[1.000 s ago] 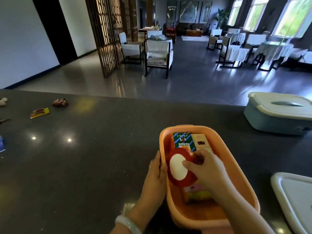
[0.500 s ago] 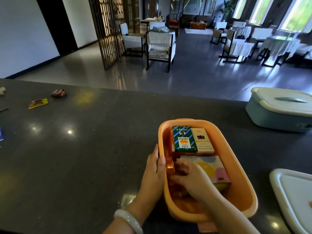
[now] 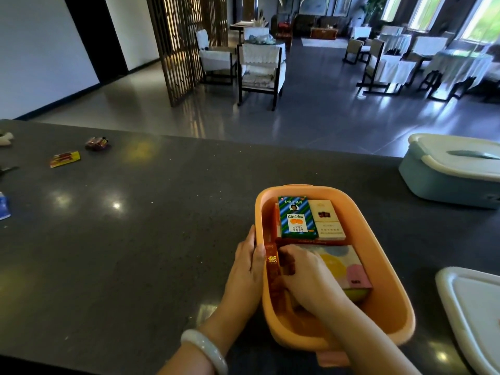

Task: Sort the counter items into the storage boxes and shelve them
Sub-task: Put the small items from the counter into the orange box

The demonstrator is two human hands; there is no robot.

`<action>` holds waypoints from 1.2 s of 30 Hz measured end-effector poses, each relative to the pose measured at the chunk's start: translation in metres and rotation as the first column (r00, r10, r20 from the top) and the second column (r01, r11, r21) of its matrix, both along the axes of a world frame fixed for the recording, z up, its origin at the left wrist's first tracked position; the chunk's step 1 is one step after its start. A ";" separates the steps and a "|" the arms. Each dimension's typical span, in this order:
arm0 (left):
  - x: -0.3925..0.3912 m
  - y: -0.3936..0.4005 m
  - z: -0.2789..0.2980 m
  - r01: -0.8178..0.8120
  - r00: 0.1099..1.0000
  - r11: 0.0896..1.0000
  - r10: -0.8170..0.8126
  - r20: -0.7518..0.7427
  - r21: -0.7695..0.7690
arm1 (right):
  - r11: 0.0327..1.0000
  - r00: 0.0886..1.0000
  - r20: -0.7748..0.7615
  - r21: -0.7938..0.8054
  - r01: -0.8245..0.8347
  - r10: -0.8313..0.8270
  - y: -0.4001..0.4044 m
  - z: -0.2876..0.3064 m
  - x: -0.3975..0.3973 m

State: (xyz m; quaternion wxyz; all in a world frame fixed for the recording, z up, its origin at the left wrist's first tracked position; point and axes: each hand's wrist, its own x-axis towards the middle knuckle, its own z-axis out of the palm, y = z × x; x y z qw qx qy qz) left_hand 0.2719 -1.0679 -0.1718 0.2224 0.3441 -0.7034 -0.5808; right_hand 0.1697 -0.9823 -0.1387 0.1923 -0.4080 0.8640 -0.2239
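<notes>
My left hand (image 3: 247,266) rests flat against the left wall of the orange box (image 3: 389,288) near me on the table (image 3: 135,253). My right hand (image 3: 304,274) reaches inside, fingers curled around a red packet (image 3: 272,262). At the far end lies a green-striped box (image 3: 296,217) reading "Golden".

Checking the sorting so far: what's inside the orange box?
Orange box: green Golden packet, cream packet, pastel box, red item under the right hand. Lower layers hidden.

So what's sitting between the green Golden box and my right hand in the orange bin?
In the head view, only a red box edge and pastel box.
</notes>
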 end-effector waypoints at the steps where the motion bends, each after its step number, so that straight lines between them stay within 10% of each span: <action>1: 0.000 0.000 0.000 0.002 1.000 1.000 -0.002 0.001 0.002 | 1.000 1.000 0.015 0.019 -0.022 0.022 0.000 0.002 -0.002; 36: 0.001 0.002 0.000 0.004 1.000 1.000 -0.003 0.030 -0.022 | 0.999 0.983 0.178 0.003 -0.044 0.043 0.002 0.010 -0.012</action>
